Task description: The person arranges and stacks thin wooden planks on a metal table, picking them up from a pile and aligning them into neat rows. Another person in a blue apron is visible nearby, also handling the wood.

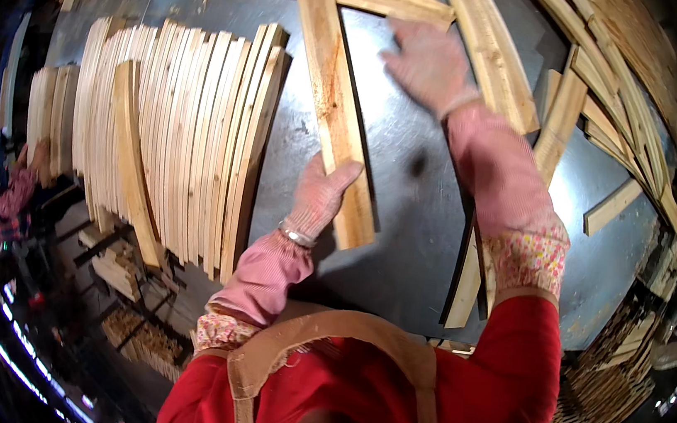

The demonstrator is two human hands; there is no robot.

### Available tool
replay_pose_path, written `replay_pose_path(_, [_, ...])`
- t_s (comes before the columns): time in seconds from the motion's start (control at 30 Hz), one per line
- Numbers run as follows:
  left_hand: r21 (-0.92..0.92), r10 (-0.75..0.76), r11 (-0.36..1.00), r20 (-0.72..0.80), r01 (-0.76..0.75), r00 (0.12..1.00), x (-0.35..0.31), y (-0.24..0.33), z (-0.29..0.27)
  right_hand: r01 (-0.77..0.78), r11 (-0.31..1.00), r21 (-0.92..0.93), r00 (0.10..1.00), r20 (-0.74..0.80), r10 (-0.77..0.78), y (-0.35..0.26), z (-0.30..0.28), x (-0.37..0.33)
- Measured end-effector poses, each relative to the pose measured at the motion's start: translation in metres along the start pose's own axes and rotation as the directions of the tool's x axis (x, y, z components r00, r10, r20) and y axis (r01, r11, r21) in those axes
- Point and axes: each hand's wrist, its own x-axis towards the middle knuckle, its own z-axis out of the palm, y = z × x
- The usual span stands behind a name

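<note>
Your left hand (318,198) pinches a board (327,76) by its near end, apparently to steady it; your right hand (431,68), fingers spread, is beside it.

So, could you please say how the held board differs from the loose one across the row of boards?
The left hand grips the held board; the loose board rests on the row of boards. The held board looks broader and brown-marked; the loose board looks narrower and plainer. Both are pale wood.

A woodworking shop, shown by stacked planks (196,145) on a metal worktable (408,257).
</note>
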Motion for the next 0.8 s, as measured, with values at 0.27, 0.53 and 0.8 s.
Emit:
replay_pose_path(0.27, [0.948, 0.558, 0.318, -0.19, 0.004, 0.808, -0.11, -0.087, -0.104, -0.098, 0.973, -0.209, 0.993, -0.085, 0.081, 0.057, 0.03, 0.085])
replay_pose_path(0.53, [0.841, 0.72, 0.437, -0.115, -0.318, 0.684, -0.089, -0.088, -0.12, -0.395, 0.75, 0.53, 0.874, 0.468, 0.13, -0.029, -0.022, -0.041])
replay_pose_path(0.8, [-0.563, 0.042, 0.813, 0.313, 0.149, 0.949, -0.064, -0.089, -0.047, -0.705, 0.38, 0.599, 0.698, 0.681, 0.221, -0.155, 0.009, -0.248])
